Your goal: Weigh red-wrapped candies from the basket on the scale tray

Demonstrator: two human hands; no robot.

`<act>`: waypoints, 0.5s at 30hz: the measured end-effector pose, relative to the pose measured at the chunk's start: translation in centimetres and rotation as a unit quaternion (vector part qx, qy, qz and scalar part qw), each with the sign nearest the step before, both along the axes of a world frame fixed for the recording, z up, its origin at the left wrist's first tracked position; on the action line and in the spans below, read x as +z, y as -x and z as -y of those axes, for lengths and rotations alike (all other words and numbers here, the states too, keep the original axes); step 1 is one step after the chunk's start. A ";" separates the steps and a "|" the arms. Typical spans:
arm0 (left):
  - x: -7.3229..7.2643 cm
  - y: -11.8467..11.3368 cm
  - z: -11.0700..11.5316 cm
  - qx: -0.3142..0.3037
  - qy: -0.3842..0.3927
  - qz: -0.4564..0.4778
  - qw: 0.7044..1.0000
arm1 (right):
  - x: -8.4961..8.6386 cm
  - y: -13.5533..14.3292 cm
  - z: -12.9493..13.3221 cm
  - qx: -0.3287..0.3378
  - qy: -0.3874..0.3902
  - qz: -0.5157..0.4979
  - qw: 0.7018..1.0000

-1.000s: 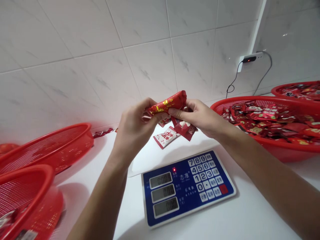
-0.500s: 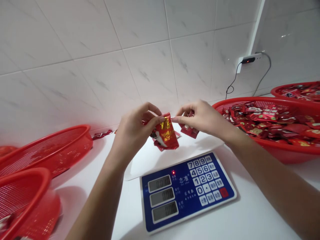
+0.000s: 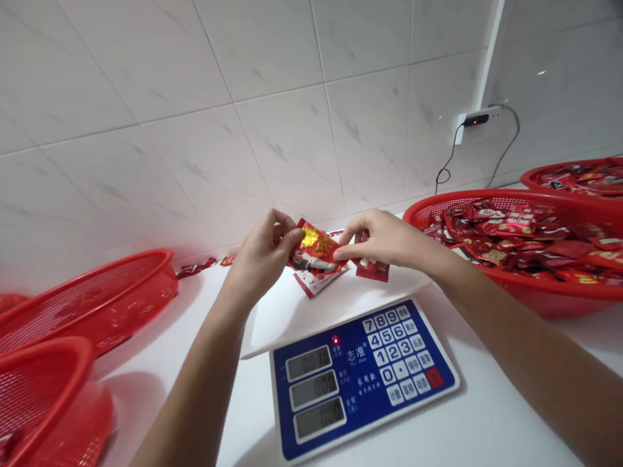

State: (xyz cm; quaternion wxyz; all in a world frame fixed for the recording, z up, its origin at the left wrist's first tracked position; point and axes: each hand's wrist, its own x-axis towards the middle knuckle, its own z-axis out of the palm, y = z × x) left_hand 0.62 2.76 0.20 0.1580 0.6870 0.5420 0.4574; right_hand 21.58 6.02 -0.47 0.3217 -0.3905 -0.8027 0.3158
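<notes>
Above the white scale pan [image 3: 282,321], my left hand [image 3: 265,253] pinches a red packet with gold print [image 3: 317,250]. The fingertips of my right hand [image 3: 377,243] touch this packet's right end, and the same hand holds a dark red packet [image 3: 372,268] under its fingers. A white and red packet [image 3: 318,283] shows on the pan beneath the gold-print one. The blue scale panel [image 3: 363,376] faces me, with number keys, three displays and a lit red light.
Red baskets full of packets [image 3: 525,233] stand at the right, one behind another. Two more red baskets [image 3: 92,285] are at the left. Small red packets [image 3: 195,267] lie by the tiled wall. A socket with cables [image 3: 474,120] is on the wall.
The gold-print packet has turned from hanging upright to lying nearly sideways between my hands. The white and red packet beneath shows more. The view has shifted slightly.
</notes>
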 end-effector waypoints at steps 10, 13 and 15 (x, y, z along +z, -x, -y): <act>1.7 1.0 1.5 0.076 -0.065 -0.114 0.988 | 0.9 -0.5 0.1 -0.026 0.037 -0.233 0.971; 2.3 -0.2 2.6 0.007 -0.090 -0.048 0.995 | 1.3 0.0 1.1 -0.005 0.034 -0.264 0.964; 2.3 -1.0 3.1 -0.047 -0.073 -0.015 0.996 | 1.3 0.4 1.6 0.012 0.040 -0.264 0.964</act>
